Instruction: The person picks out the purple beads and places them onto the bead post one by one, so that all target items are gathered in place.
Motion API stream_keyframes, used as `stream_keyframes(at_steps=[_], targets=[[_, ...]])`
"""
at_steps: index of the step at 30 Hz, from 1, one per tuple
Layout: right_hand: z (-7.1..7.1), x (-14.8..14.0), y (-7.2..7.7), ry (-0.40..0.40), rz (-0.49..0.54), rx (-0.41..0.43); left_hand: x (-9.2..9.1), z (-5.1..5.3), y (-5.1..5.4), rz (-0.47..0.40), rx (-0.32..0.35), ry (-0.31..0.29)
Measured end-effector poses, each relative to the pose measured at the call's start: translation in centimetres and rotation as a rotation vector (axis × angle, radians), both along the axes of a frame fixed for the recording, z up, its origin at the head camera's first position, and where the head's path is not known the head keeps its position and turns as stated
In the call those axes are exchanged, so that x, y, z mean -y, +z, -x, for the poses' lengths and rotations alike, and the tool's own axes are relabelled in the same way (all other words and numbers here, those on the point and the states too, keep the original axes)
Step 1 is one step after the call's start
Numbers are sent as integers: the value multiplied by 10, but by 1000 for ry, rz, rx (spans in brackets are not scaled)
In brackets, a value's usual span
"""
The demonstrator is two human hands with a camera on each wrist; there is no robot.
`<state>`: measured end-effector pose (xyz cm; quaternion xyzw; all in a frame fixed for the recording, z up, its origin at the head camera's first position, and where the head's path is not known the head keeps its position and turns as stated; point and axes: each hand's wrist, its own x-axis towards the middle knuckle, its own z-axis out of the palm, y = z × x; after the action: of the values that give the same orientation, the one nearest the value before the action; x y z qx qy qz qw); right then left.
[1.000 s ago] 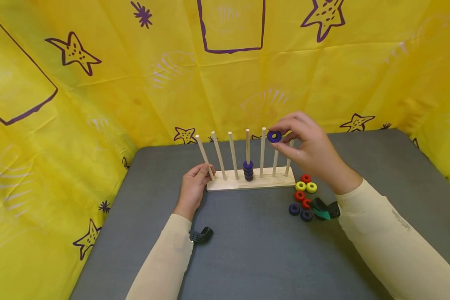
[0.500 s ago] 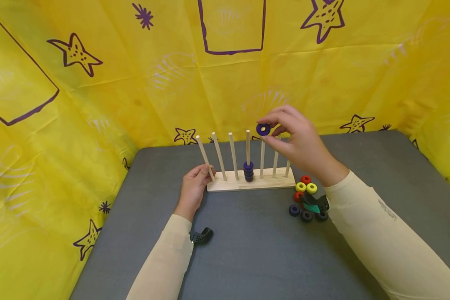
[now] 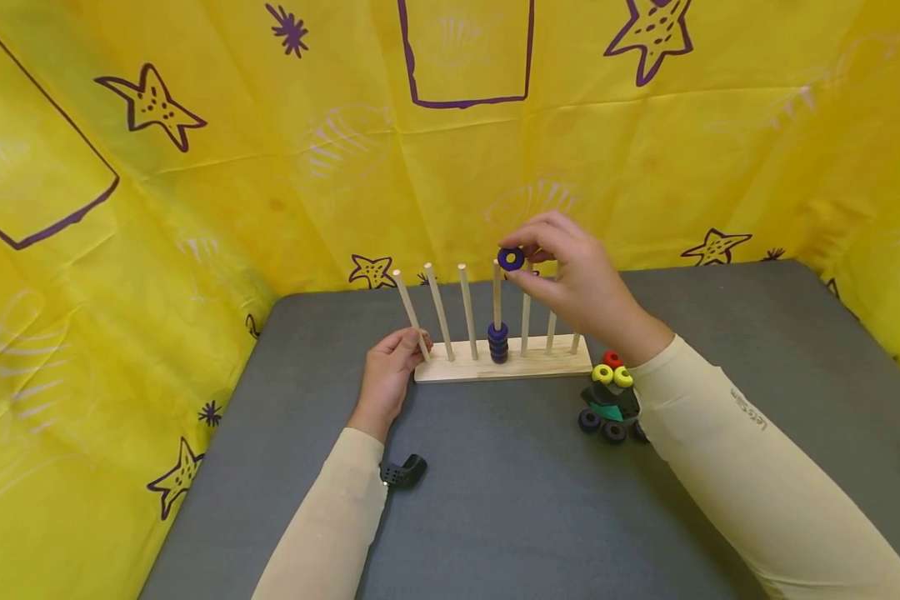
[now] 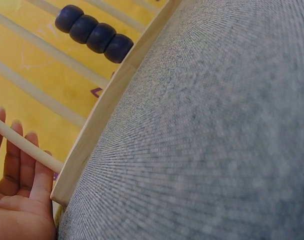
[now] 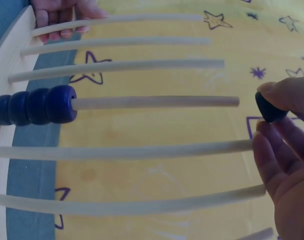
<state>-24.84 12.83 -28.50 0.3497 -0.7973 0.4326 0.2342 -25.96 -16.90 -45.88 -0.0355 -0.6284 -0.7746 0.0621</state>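
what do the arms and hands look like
Left hand and right hand are ungloved. Left sleeve and right sleeve are cream, the right with lettering. A black perforated mount sits by the left wrist, a black and teal mount by the right.

On the cream right sleeve (image 3: 772, 475), as seen in the head view: one short line of small dark lettering (image 3: 748, 409). Runs lengthwise along the fabric, a little way up from the cuff (image 3: 656, 360). Reads, as far as legible, "Let's Slim". Too small and soft in focus to confirm letter by letter.
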Motion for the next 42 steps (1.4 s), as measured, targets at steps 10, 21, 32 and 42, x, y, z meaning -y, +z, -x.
stream_keyframes(at_steps=[10,21,32,42], targets=[[5,7,-2,-9,3,16,-1,0,0,3,-10,-6],[6,10,-6,-17,-22,70,-2,0,1,16,0,2],[7,13,-5,-51,-74,75,-1,-1,2,46,15,5],[6,15,-2,-87,-130,93,-2,0,1,21,14,5]])
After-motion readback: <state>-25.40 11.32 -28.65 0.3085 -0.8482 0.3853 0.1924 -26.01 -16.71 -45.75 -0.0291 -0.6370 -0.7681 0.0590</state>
